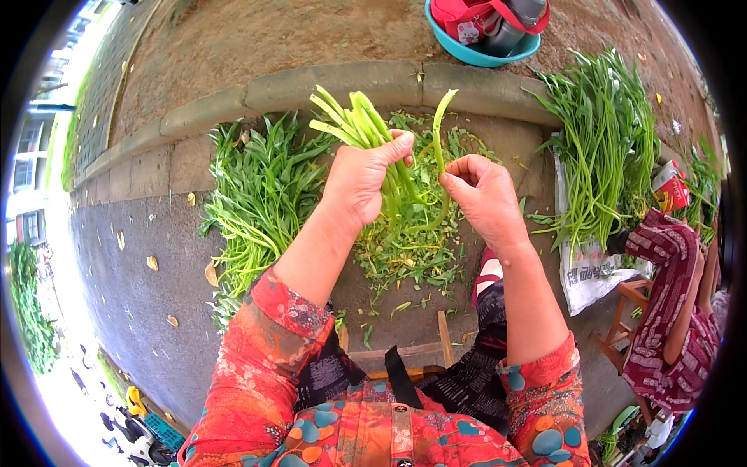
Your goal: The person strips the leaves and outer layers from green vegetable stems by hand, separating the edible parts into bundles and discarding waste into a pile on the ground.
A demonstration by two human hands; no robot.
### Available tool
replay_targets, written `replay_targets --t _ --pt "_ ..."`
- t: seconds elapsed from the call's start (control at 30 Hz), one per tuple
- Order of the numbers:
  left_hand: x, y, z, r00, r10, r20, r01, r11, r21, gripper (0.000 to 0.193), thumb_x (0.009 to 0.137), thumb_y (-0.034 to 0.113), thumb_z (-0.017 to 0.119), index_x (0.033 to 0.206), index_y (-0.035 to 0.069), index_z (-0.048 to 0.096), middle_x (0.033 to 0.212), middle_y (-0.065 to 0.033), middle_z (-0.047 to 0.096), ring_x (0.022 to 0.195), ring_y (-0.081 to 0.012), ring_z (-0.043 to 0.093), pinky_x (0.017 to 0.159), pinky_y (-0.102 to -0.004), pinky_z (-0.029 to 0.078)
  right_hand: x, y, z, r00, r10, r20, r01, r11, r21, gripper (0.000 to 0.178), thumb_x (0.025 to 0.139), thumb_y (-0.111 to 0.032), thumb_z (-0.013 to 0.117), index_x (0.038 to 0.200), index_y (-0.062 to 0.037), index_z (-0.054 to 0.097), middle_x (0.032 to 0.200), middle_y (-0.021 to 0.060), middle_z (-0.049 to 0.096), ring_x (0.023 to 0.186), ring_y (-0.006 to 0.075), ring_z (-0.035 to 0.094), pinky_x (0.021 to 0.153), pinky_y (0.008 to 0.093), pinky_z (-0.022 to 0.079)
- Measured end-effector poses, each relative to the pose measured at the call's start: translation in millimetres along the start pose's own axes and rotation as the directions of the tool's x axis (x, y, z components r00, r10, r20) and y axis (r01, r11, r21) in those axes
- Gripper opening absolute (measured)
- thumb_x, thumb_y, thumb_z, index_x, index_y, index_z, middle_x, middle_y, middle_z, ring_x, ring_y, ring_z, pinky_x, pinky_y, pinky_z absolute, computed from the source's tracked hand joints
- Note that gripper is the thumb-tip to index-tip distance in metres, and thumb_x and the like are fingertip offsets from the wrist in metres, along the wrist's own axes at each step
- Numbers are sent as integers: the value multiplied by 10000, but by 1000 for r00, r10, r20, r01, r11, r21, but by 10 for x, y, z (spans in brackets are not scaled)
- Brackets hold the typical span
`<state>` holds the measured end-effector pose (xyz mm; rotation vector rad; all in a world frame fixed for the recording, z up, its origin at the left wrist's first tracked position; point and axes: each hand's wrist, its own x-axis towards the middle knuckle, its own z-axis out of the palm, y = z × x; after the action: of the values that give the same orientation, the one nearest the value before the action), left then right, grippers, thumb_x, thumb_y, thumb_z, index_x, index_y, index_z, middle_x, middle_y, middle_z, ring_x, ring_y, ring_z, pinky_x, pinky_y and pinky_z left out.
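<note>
From afar I saw my left hand wrapped around a bunch of green stems and my right hand pinching a single stem, above scattered leaves, all seemingly light, crisp, easily snapped, best held gently mid-length.

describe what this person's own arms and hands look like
The left hand and right hand are ungloved, with no watch or bracelet showing. The red patterned left sleeve and right sleeve stop short of the wrists; the right one bears rounded teal and orange shapes.
</note>
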<state>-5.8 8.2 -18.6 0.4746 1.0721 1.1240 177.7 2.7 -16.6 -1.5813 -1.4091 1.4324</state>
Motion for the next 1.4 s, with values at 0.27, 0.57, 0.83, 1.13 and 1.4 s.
replay_targets --t 0.27,0.57,0.83,1.13,1.4 --pt "-49 -37 111 1000 2 1 -2 999 37 294 810 97 721 1055 -28 619 927 -72 656 854 -157 590 794 -287 456 -6 55 58 994 -55 98 51 998 46 155 787 -115 670 840 29 642 742 49 654 665 89 572 610 264 473" --pt "-99 -11 158 998 54 41 -63 961 269 263 794 66 729 1023 -13 628 939 -64 666 874 -144 608 804 -285 470 29 -28 -154 999 -44 -6 44 990 136 160 845 -126 661 886 28 655 728 -1 612 656 66 521 590 239 433" --pt "-122 -56 121 971 191 146 -237 852 467 174 798 62 725 949 11 654 869 -17 661 800 -97 595 727 -253 470 14 -133 -394 998 35 45 -52 887 459 173 864 -171 669 932 -12 682 766 -10 629 663 47 510 627 200 430" --pt "-120 -49 105 948 241 209 -318 753 576 139 794 29 717 920 22 657 831 4 648 775 -93 590 710 -258 479 9 -122 -391 995 39 92 -82 850 520 179 864 -189 673 922 -20 682 775 12 641 661 57 524 630 208 433" --pt "-154 -23 124 938 237 253 -345 722 600 152 788 1 710 927 21 653 857 -4 659 797 -99 602 733 -267 492 16 -108 -381 994 73 83 -104 868 486 140 847 -157 667 850 -18 657 739 12 617 644 69 519 610 216 426"
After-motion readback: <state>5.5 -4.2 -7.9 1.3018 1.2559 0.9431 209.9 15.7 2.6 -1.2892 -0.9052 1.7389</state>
